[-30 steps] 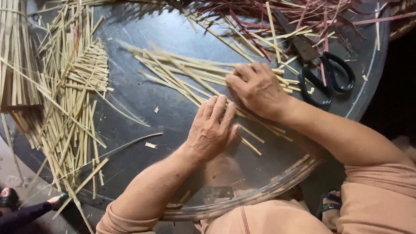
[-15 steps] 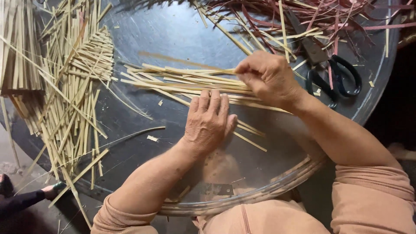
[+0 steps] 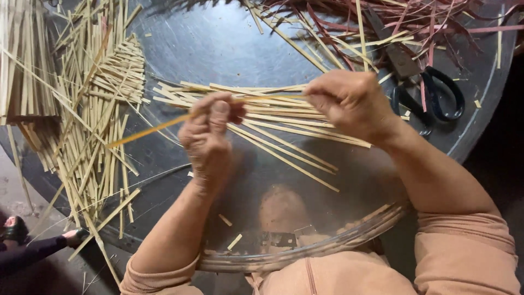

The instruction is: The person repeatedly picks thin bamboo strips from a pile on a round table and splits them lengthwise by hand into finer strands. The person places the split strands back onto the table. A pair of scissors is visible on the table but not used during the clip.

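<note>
Over the tray (image 3: 229,49) | left hand (image 3: 210,139) and right hand (image 3: 352,104) pinch one strip (image 3: 158,128) | pile (image 3: 273,117) at 12 o'clock | keep it taut, level

Between my two hands, the left hand (image 3: 210,136) and the right hand (image 3: 352,104), I held one bamboo strip (image 3: 147,130). Just beyond my right fingers lay one pair of scissors (image 3: 431,98). Under my fingers sat one round tray (image 3: 218,49). Loose strips were too many to count.

free: bare tray (image 3: 218,49) top centre | blocked: strip pile (image 3: 93,109) left, scissors (image 3: 436,98) right
</note>
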